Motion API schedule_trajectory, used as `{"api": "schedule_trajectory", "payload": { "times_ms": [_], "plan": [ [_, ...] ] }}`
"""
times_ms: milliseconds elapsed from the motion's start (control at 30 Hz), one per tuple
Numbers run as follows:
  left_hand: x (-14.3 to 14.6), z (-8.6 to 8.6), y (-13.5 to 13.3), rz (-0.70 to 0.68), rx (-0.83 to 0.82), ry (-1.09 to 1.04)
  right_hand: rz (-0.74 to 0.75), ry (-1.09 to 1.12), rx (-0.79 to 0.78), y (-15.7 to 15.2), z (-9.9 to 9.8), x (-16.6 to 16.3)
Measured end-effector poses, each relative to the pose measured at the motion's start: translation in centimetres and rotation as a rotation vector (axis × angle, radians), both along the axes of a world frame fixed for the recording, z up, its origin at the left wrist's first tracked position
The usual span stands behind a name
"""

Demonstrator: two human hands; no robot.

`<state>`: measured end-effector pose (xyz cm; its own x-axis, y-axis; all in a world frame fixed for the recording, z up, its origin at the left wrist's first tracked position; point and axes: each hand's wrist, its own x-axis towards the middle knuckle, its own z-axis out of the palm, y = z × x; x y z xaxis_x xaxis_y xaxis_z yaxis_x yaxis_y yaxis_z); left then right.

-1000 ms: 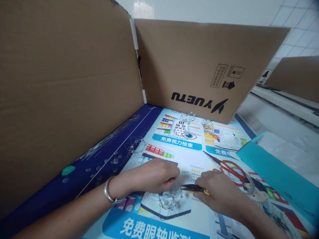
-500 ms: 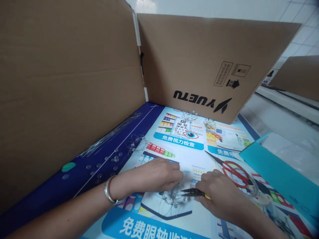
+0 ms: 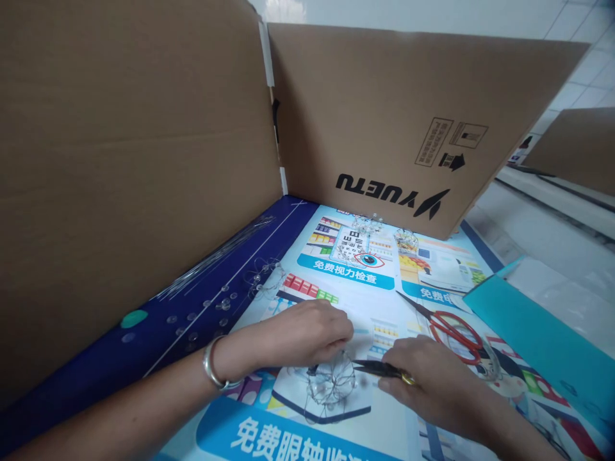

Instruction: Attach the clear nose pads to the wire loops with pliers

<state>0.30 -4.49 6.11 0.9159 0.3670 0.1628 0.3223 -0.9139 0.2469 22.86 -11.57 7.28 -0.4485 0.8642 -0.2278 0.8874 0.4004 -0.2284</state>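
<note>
A rounded piece of thin silvery wire with loops (image 3: 332, 383) is below my left hand (image 3: 319, 328). The curled fingers of that hand close on its upper edge, though the fingertips are mostly hidden. My right hand (image 3: 423, 371) is wrapped round small needle-nose pliers (image 3: 382, 369) with dark jaws and a yellow handle. Their tip points left at the right side of the wire piece; whether it touches a wire I cannot tell. Red-handled scissors (image 3: 456, 336) lie just beyond my right hand, with their blades pointing away to the left.
Cardboard panels (image 3: 384, 109) stand along the left and back. Loose clear beads (image 3: 225, 304) and a bundle of straight wires (image 3: 216, 259) lie on the left. More wire pieces (image 3: 406, 240) sit at the back. A turquoise box (image 3: 538, 339) stands at right.
The wire piece has turned, showing its rounded loops more openly. My right hand with the pliers has shifted slightly right and down. My left hand stays nearly in place.
</note>
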Motion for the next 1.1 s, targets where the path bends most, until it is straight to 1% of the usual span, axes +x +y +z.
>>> {"api": "schedule_trajectory", "payload": {
  "times_ms": [67, 167, 267, 367, 567, 867, 1100],
  "plan": [
    [-0.1, 0.0, 0.0, -0.007, 0.010, -0.007, -0.018, 0.101, -0.024, -0.2, -0.1, -0.7],
    [-0.1, -0.2, 0.1, 0.001, 0.012, -0.020, -0.046, 0.244, 0.052, -0.7, -0.7, -1.8],
    [-0.1, -0.4, 0.2, 0.015, -0.012, -0.024, 0.085, 0.320, 0.040, -1.3, -1.8, -2.5],
    [-0.2, -0.4, 0.2, 0.002, -0.045, -0.035, 0.164, 0.305, 0.008, -1.7, -2.6, -2.8],
    [-0.3, -0.3, 0.3, -0.047, -0.065, -0.065, 0.203, 0.277, 0.082, -1.8, -3.5, -3.0],
    [0.0, -0.9, 0.1, -0.043, -0.032, -0.075, 0.291, 0.237, 0.149, -1.9, -4.3, -2.9],
    [-0.2, -0.4, 0.3, -0.076, -0.005, -0.055, 0.280, 0.240, 0.193, -1.9, -4.4, -3.2]
  ]
}}
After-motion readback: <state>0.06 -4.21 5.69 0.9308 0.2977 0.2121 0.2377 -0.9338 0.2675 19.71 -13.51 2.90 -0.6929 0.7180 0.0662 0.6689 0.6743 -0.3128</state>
